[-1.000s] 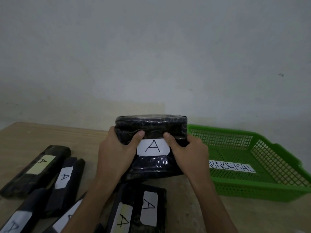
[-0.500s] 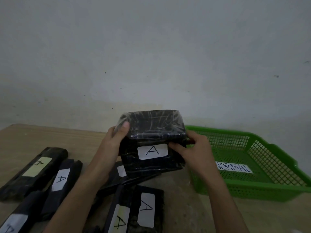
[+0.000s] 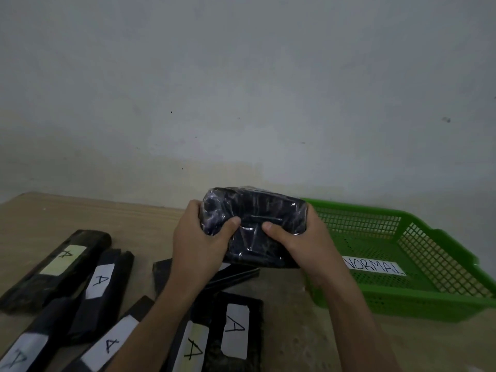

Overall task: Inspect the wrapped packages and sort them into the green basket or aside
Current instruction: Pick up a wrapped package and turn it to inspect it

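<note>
I hold a black package (image 3: 257,210) wrapped in shiny clear film above the table, just left of the green basket (image 3: 434,302). My left hand (image 3: 198,242) grips its left end and my right hand (image 3: 303,245) grips its right end, both thumbs pressed on the near face. Its "A" label is turned out of sight. The basket has mesh walls and a white label (image 3: 375,267) on its floor, partly hidden by my right hand, reading "NORMAL".
Several black wrapped packages with white "A" labels lie on the wooden table (image 3: 134,221) at left and below my arms, such as one package (image 3: 57,267) at far left and another package (image 3: 236,334) near the front. A grey wall rises behind.
The package has been rotated in my hands: its "A" label faced me before and is now turned away. Both hands shifted along its ends, thumbs again on the near face.
</note>
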